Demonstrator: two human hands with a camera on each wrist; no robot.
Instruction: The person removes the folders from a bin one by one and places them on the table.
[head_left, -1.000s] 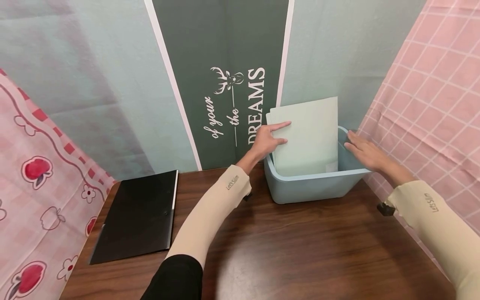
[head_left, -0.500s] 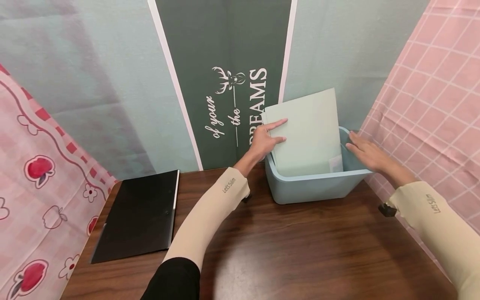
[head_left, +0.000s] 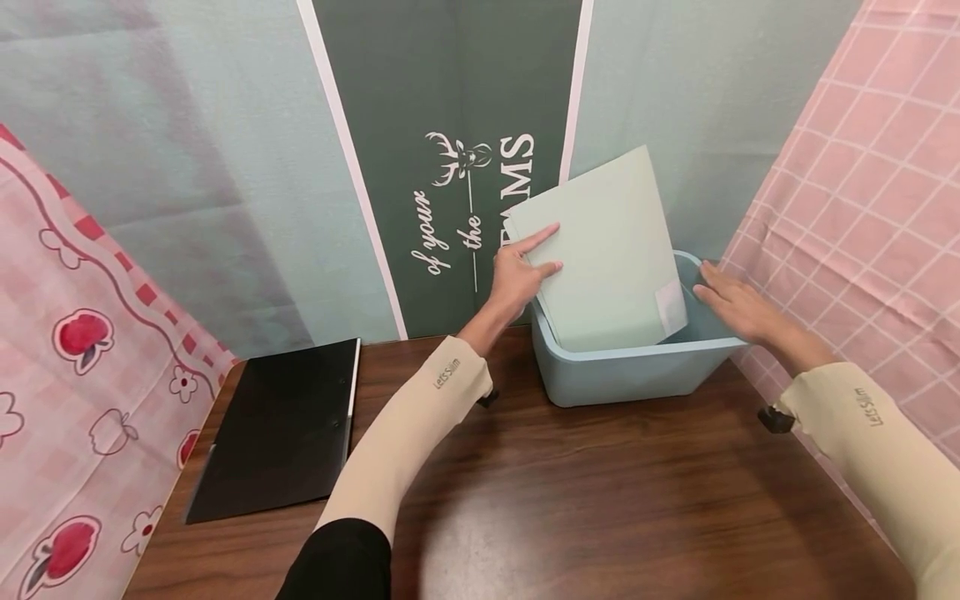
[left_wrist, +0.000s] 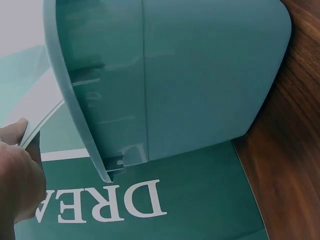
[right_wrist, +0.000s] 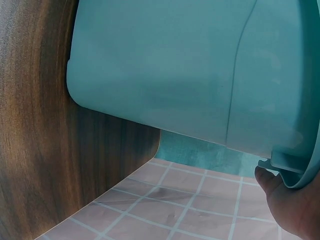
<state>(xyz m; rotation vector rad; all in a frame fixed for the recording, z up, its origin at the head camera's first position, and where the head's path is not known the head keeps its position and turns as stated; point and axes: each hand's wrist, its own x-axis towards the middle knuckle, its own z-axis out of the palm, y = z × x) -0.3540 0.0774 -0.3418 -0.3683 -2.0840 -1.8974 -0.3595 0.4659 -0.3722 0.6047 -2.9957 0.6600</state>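
Near the left rim of a blue-grey plastic bin, my left hand grips the left edge of a pale green folder, thumb and index finger on its front face. The folder tilts to the left, its lower part still inside the bin and a whitish label at its lower right corner. In the left wrist view the fingers pinch its thin edge. My right hand holds the bin's right rim; a fingertip shows under the rim's outer side in the right wrist view.
A black file folder lies flat at the left of the brown wooden table. Behind stands a grey-green cloth with white lettering. A pink checked cloth borders the right, a pink apple-print cloth the left.
My left hand has shifted slightly left, tilting the pale green folder leftward and raising it; its label has come further out of the bin. My right hand stays on the rim.
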